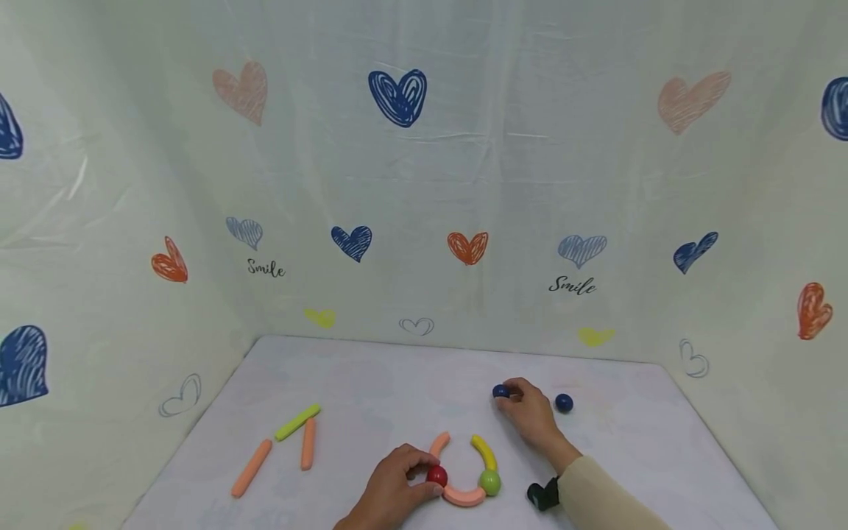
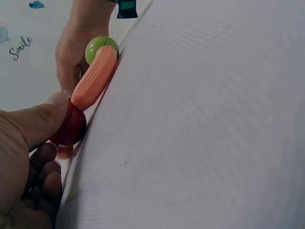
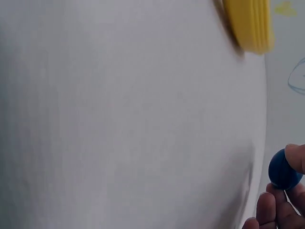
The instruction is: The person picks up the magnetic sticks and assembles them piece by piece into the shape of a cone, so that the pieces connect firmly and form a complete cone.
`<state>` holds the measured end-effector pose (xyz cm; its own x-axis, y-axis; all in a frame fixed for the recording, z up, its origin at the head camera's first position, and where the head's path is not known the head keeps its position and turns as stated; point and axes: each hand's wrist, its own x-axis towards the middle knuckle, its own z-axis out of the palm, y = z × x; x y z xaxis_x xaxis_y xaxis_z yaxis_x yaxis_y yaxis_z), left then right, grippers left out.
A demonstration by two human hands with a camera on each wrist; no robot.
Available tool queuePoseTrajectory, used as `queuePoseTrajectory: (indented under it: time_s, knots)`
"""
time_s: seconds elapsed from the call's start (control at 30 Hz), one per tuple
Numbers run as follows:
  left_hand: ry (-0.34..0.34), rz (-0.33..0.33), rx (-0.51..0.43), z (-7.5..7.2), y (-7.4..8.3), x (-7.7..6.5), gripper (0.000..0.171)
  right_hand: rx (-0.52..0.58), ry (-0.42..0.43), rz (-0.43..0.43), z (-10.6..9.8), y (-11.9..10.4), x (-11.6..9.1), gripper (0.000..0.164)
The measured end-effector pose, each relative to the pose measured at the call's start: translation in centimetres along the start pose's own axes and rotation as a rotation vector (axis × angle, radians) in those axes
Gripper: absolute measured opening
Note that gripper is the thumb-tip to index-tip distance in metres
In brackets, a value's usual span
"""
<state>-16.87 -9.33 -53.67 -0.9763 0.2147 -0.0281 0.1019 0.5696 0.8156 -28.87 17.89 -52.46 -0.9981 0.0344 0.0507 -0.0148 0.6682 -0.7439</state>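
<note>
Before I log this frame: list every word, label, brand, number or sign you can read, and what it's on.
"Smile": backdrop, left of centre
"Smile": backdrop, right of centre
"Smile": backdrop in left wrist view; can't tell which of the two
No lettering visible on red ball or held blue ball.

Head view: we look forward and down over the bench (image 1: 397,375). Wrist views, two: close, tilted sideways. Shared, head and left wrist: red ball (image 1: 437,476).
</note>
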Motion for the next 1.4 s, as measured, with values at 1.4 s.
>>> queuePoseTrajectory:
  time_s: [1.4]
  knots:
    - [-0.036, 0.019, -0.010, 0.0, -0.1, -0.2, 0.032, -0.200, -0.353, -0.343, 2.6, -4.3, -4.4, 0.034]
